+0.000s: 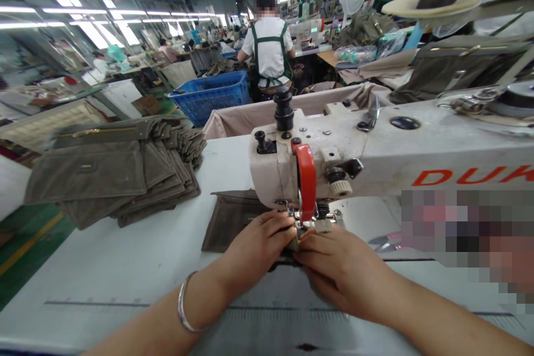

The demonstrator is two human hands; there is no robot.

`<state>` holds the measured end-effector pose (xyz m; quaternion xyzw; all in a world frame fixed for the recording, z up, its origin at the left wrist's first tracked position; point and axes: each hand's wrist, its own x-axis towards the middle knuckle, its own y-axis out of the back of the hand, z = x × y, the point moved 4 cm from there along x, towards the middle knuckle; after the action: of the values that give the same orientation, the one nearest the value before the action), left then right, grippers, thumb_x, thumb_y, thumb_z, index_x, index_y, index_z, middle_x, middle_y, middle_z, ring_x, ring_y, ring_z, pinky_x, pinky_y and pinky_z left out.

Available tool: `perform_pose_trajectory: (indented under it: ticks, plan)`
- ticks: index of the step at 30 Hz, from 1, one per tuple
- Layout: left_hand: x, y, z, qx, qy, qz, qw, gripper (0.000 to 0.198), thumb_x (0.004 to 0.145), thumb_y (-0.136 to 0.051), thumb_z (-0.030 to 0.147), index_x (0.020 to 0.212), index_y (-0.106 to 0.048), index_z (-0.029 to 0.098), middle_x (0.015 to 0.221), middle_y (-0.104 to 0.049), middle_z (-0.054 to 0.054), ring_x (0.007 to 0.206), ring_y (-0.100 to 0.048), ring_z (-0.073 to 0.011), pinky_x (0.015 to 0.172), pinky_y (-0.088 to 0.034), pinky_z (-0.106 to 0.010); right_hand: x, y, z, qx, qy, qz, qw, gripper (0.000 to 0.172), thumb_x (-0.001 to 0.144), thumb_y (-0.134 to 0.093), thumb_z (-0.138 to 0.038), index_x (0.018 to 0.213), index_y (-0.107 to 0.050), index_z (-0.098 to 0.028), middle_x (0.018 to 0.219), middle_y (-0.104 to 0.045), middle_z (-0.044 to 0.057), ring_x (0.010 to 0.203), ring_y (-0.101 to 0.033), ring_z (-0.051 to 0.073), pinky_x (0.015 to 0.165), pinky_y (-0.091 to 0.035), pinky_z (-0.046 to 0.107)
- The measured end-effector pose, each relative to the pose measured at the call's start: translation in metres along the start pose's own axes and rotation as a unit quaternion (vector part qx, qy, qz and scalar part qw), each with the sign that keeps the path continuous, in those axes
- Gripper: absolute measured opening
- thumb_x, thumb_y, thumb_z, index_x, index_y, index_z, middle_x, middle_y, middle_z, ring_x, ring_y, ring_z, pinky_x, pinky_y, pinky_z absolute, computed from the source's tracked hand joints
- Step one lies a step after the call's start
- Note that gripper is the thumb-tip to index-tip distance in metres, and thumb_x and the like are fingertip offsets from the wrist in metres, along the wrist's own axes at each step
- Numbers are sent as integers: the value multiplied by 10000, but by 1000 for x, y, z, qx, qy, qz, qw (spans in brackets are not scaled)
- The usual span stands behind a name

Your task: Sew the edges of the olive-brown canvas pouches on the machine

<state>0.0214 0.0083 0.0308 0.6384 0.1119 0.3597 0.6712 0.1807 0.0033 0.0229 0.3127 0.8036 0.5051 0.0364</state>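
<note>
A white sewing machine [375, 161] with a red guard [306, 181] on its head stands on the white table [125, 267]. A piece of olive-brown fabric [233, 222] lies under the needle area. My left hand [256, 247] rests on that fabric just left of the presser foot, fingers together and pressing down. My right hand [334, 267] lies just right of it, fingers bent and pinching the fabric's edge at the foot. The fingertips of both hands nearly touch. A silver bangle [186, 303] circles my left wrist.
A stack of olive-brown fabric pieces [120, 172] lies at the table's left. Scissors [386, 242] lie right of the needle. Behind the machine hangs a beige cloth bin [250, 114], then a blue crate [212, 94] and a person in a green apron [270, 47].
</note>
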Motion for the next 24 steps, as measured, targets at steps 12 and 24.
perform_pose_trajectory:
  ticks: [12,24]
  plan:
    - [-16,4,7,-33,-27,48,998,227,934,-515,82,1121,-606,173,1103,-681,-47,1056,-624,-164,1039,-486,-363,-6,17,10,20,22,36,999,258,854,-510,-100,1022,-675,-205,979,-678,51,912,-579,209,818,-447,381]
    - [-16,1,1,-76,-1,51,996,195,920,-539,70,1043,-651,172,1062,-710,-34,1038,-644,-150,978,-505,-310,-5,17,11,19,6,40,999,254,835,-519,-90,1001,-670,-207,972,-661,58,962,-578,220,872,-462,397]
